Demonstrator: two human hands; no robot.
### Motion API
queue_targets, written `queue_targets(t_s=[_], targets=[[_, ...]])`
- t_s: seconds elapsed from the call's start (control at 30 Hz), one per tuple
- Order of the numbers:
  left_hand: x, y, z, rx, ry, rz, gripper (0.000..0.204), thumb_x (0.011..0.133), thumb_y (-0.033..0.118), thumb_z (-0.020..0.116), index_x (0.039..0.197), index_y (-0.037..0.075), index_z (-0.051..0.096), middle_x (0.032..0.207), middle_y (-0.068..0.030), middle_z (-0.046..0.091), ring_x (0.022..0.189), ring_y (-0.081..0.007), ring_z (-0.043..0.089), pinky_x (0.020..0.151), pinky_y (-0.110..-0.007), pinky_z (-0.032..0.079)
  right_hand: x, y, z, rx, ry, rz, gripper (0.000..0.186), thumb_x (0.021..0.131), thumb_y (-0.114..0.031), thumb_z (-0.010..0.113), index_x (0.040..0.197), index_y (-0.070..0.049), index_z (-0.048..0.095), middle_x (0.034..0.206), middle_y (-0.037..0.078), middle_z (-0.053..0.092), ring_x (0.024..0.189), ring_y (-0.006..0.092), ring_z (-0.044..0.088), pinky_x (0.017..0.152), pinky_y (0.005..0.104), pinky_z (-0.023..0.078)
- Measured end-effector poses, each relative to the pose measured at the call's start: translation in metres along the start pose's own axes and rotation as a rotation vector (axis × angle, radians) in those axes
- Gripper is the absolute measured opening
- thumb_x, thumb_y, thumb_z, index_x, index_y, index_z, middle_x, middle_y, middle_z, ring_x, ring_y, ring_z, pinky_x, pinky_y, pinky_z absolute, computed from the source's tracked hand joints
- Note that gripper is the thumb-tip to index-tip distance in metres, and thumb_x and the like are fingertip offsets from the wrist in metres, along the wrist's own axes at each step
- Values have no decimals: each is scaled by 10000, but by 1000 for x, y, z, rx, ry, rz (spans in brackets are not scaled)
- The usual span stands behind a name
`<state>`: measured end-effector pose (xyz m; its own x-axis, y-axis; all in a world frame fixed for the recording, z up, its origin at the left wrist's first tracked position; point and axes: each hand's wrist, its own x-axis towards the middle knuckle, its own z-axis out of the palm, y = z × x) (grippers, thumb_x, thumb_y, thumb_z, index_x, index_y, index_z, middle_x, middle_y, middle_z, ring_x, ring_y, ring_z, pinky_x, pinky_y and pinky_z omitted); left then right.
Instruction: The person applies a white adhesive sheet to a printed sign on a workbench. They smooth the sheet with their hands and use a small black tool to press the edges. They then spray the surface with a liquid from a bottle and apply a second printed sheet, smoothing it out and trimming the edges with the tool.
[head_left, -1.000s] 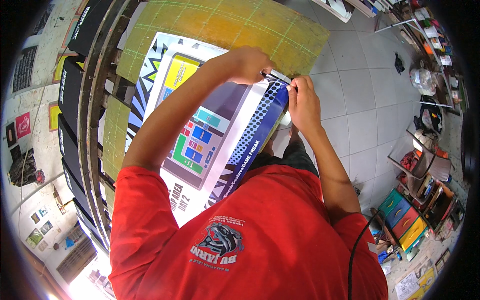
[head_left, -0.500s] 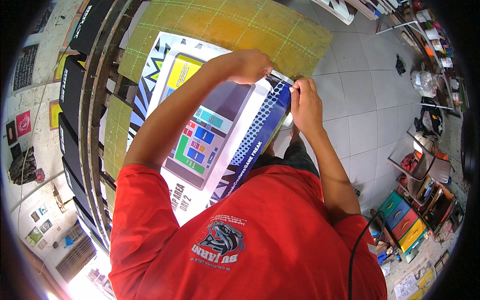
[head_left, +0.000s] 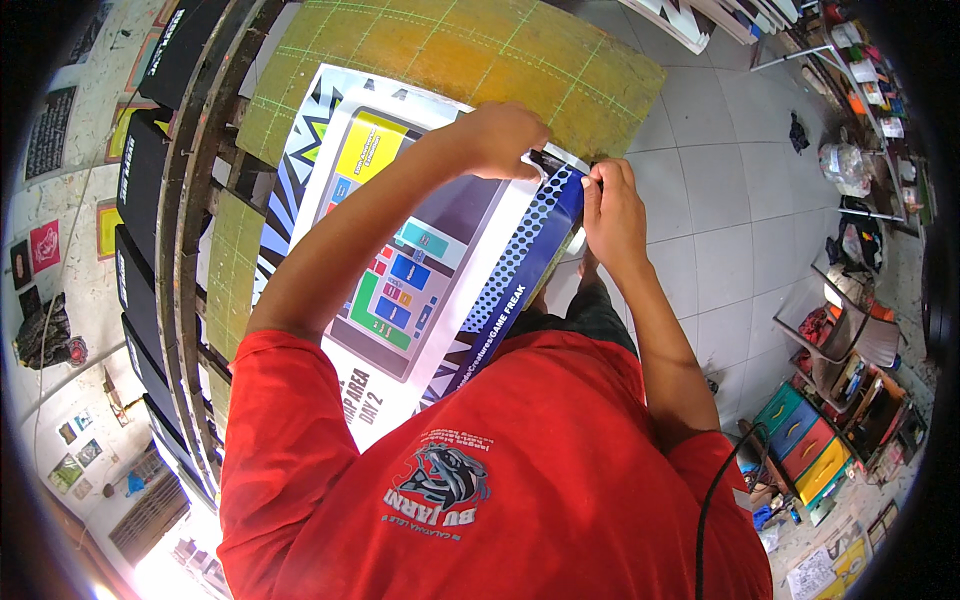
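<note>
A large printed poster [head_left: 455,195] lies slantwise across a green cutting mat, with coloured blocks, a dotted strip and a dark blue border. My left hand [head_left: 497,140] is bent over its far right corner, fingers curled and closed. A small dark piece [head_left: 545,158] shows beside its fingertips; whether the fingers hold it or the poster's edge is hidden. Close by on the right, my right hand [head_left: 615,208] pinches the blue-bordered edge of the poster between thumb and fingers. A white curved edge shows just below the poster there.
The green mat [head_left: 470,50] with grid lines extends beyond the poster. Along the left runs a metal rack [head_left: 185,230] with black panels. Grey floor tiles [head_left: 705,190] are on the right, with a chair [head_left: 845,320] and coloured drawers [head_left: 800,430] farther off.
My left hand has shifted slightly right and its fingers have turned, exposing more of the dark piece at the corner. My right hand stays almost in place on the poster's edge.
</note>
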<state>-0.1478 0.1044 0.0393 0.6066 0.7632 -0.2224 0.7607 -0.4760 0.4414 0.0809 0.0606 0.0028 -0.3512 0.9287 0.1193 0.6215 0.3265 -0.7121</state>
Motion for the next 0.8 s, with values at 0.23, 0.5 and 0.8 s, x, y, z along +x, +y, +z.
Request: queue_targets(t_s=[0.23, 0.5, 0.8], targets=[[7, 8, 3, 75, -22, -97, 334, 787, 345, 726, 939, 49, 707, 948, -146, 686, 1015, -355, 631, 839, -483, 489, -2, 0, 0, -15, -9, -3, 135, 961, -126, 559, 1021, -23, 494, 1051, 170, 553, 909, 402, 600, 759, 474, 504], [12, 17, 5, 146, -37, -178, 327, 796, 354, 708, 910, 48, 714, 923, -153, 692, 999, -365, 638, 814, -503, 501, -1, 1, 1, -27, -11, 1, 123, 953, -105, 553, 1022, -21, 496, 1060, 177, 547, 934, 403, 597, 769, 478, 504], [9, 13, 12, 32, 223, -187, 320, 798, 350, 718, 863, 43, 657, 896, -149, 668, 957, -358, 630, 793, -492, 490, 2, -2, 4, -95, -24, 38, 129, 948, -83, 535, 1028, 16, 510, 1078, 215, 534, 946, 415, 601, 798, 475, 511]])
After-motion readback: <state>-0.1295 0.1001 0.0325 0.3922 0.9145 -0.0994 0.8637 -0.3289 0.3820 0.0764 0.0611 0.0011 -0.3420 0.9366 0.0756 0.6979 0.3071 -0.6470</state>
